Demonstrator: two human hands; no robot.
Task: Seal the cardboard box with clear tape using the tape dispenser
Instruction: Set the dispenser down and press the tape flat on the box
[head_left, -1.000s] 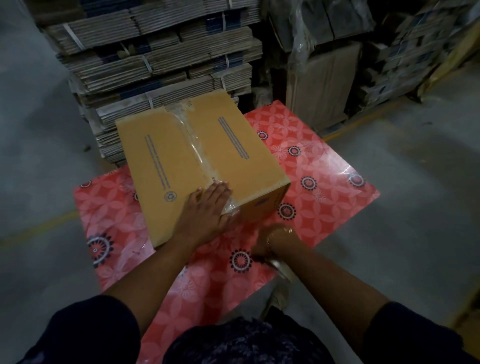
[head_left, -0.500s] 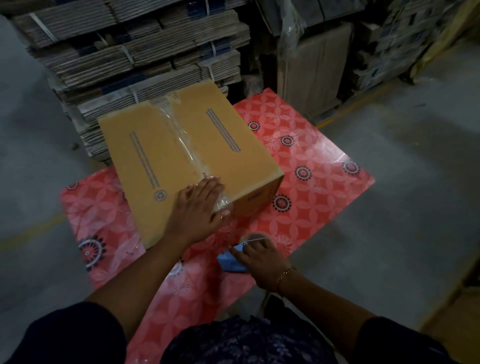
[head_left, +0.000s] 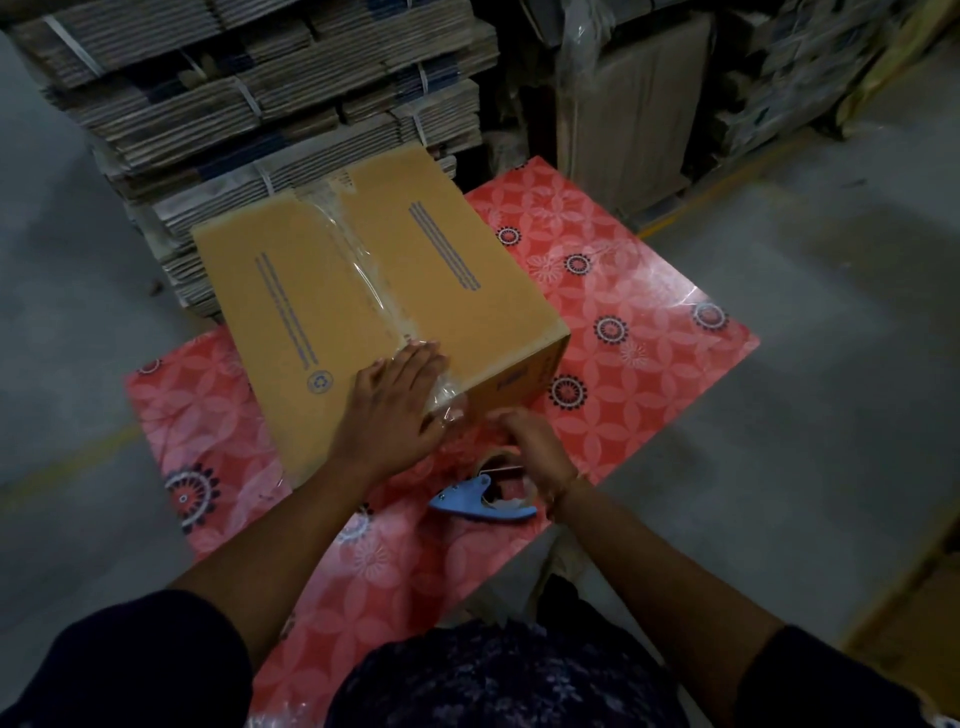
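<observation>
The brown cardboard box (head_left: 322, 291) stands on the red patterned table, with a strip of clear tape (head_left: 371, 275) along its top seam and down over the near edge. My left hand (head_left: 395, 410) lies flat on the box top at that edge, fingers spread over the tape. The blue tape dispenser (head_left: 480, 503) rests on the table just in front of the box. My right hand (head_left: 535, 447) hovers over its roll, blurred fingers reaching to the loose tape end (head_left: 452, 410) on the box's front face. Whether they pinch it is unclear.
The red flowered table top (head_left: 649, 332) stands on a grey concrete floor (head_left: 831, 364). Strapped stacks of flattened cartons (head_left: 249, 104) rise right behind the box. More wrapped cartons (head_left: 634, 104) stand at the back right.
My right hand set the dispenser on the table and rose from it toward the box's front face. My left hand stayed pressed on the taped edge.
</observation>
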